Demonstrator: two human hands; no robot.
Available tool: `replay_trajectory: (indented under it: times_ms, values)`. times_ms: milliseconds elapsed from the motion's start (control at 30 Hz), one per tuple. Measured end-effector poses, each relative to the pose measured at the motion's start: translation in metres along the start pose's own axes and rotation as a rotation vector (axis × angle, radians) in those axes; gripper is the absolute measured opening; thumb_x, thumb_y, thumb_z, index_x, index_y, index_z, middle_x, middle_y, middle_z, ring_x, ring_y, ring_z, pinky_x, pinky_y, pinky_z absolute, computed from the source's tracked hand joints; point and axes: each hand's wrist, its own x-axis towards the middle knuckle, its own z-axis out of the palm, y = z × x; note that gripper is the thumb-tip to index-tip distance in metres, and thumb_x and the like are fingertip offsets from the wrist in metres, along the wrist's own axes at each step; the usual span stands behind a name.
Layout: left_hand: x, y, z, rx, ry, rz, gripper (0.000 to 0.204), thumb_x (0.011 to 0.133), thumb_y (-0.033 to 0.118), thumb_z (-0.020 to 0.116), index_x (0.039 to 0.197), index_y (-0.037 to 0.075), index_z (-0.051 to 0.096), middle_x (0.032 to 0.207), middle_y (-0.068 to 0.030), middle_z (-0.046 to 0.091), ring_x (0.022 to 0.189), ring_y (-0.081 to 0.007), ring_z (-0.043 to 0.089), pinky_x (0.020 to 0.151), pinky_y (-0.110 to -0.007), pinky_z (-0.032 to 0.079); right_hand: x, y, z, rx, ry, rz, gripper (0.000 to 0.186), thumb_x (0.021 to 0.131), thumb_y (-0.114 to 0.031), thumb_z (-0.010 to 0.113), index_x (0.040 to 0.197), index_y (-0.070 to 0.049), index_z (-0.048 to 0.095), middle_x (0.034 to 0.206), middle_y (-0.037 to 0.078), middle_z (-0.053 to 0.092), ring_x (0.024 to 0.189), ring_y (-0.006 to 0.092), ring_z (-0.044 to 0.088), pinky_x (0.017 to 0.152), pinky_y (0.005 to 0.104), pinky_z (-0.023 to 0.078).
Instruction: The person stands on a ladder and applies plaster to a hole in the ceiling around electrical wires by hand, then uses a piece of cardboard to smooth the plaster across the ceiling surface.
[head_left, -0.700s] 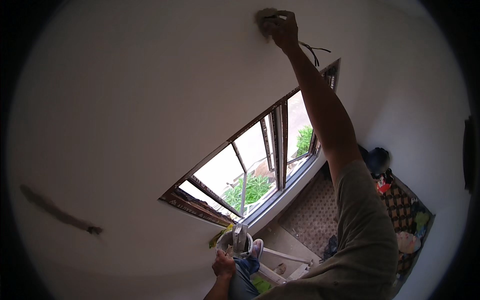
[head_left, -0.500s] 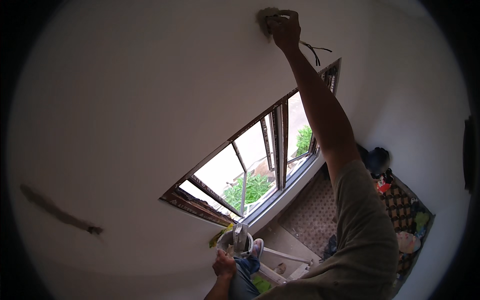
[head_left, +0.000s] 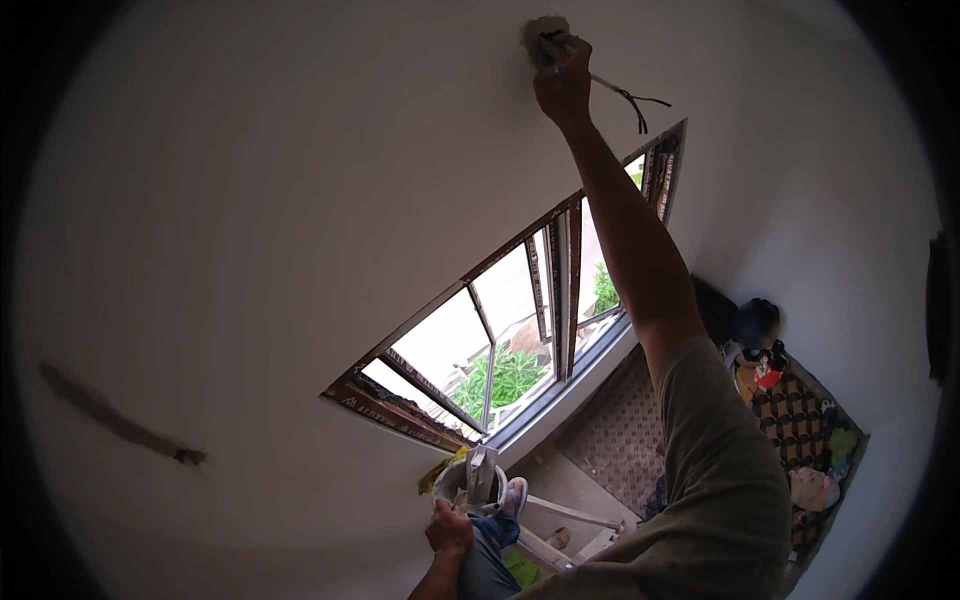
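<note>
Starting from the left, some risk of spilling at the bucket (head_left: 437,491), apparently steadied by the left hand (head_left: 447,527) alone and apt to tilt if nudged by the sandalled foot (head_left: 516,497) just beside it. Further right and high up, a chance of tearing or smearing the damp-looking patch (head_left: 541,24) by pressing too hard around its dark hole. Below, near the white frame (head_left: 570,512), possible loss of balance from such a long upward stretch. Rightmost, loose wires (head_left: 628,97), easy to snag with a careless sweep of the right hand (head_left: 563,88).

As for placement: on the wall at far left, well apart from both hands, a brown streak (head_left: 115,418). Curled closed at the bucket's near rim, the left hand, with a grey flat-sided piece (head_left: 481,466) upright just beyond. Above the window (head_left: 574,285), the patch, right at the bent fingers of the right hand; impossible to tell whether gripping anything there.
</note>
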Motion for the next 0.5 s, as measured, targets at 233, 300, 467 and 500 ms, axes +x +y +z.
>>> replay_trajectory:
  times_ms: [233, 300, 467, 500]
  values:
    - [0.0, 0.004, 0.002, -0.004, -0.007, -0.001, 0.026, 0.089, 0.025, 0.054, 0.108, 0.008, 0.05, 0.103, -0.0216, 0.067, 0.095, -0.0445, 0.066, 0.084, -0.056, 0.049, 0.01, 0.021, 0.001, -0.054, -0.059, -0.064, 0.054, 0.073, 0.0, 0.056, 0.121, 0.008, 0.032, 0.122, 0.03, 0.06, 0.115, 0.042, 0.059, 0.103, 0.0418, 0.044]
    - [-0.001, 0.005, 0.001, -0.008, -0.001, 0.004, 0.025, 0.09, 0.025, 0.054, 0.108, 0.008, 0.05, 0.103, -0.0218, 0.067, 0.095, -0.0445, 0.066, 0.084, -0.056, 0.048, 0.014, 0.024, -0.002, -0.121, -0.074, -0.078, 0.05, 0.074, -0.001, 0.057, 0.119, 0.009, 0.039, 0.123, 0.029, 0.058, 0.114, 0.042, 0.059, 0.102, 0.0418, 0.045]
    - [0.001, -0.008, 0.01, 0.025, 0.05, 0.038, 0.021, 0.092, 0.025, 0.051, 0.105, 0.008, 0.049, 0.102, -0.0222, 0.065, 0.091, -0.0441, 0.065, 0.08, -0.057, 0.049, 0.015, 0.011, -0.004, -0.084, -0.058, -0.027, 0.038, 0.076, -0.004, 0.062, 0.113, 0.006, 0.06, 0.121, 0.023, 0.053, 0.112, 0.0381, 0.06, 0.099, 0.0408, 0.047]
    - [-0.001, -0.002, 0.009, 0.018, 0.036, 0.041, 0.021, 0.091, 0.024, 0.052, 0.105, 0.008, 0.049, 0.102, -0.0221, 0.065, 0.09, -0.0441, 0.065, 0.079, -0.057, 0.049, 0.014, 0.018, -0.01, -0.09, -0.026, -0.057, 0.041, 0.079, -0.004, 0.062, 0.118, 0.006, 0.055, 0.122, 0.022, 0.056, 0.11, 0.036, 0.061, 0.098, 0.0389, 0.048]
